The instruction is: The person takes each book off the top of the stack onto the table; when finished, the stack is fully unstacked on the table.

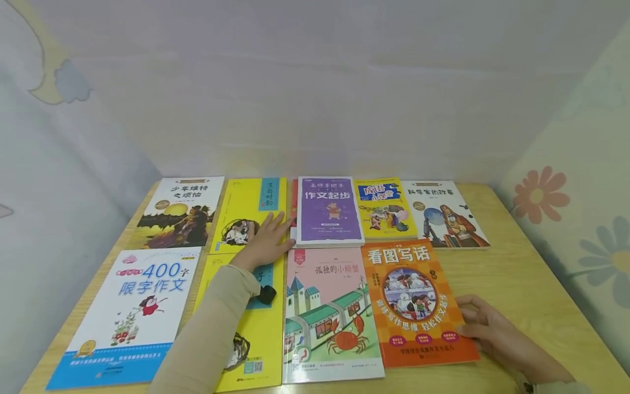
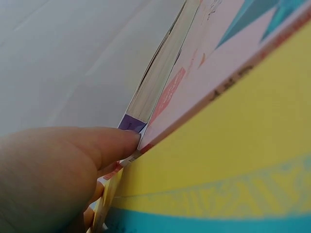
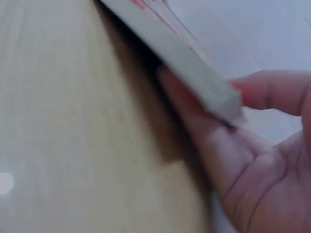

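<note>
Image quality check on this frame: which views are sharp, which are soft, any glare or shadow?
Head view: sharp, even soft light, no glare; titles on the orange book are readable, slight wide-angle bend at the table edges. Left wrist view: left hand fills the foreground and is soft; the book edges are fairly clear. Right wrist view: blurred throughout, with a dark shadow under the lifted book edge at the right hand.

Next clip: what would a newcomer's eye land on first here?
Two rows of bright children's paperbacks cover the light wooden table. The left hand lies flat on the yellow back-row book, fingertips by the purple-covered book. The right hand grips the near-right edge of the orange picture-writing book.
</note>
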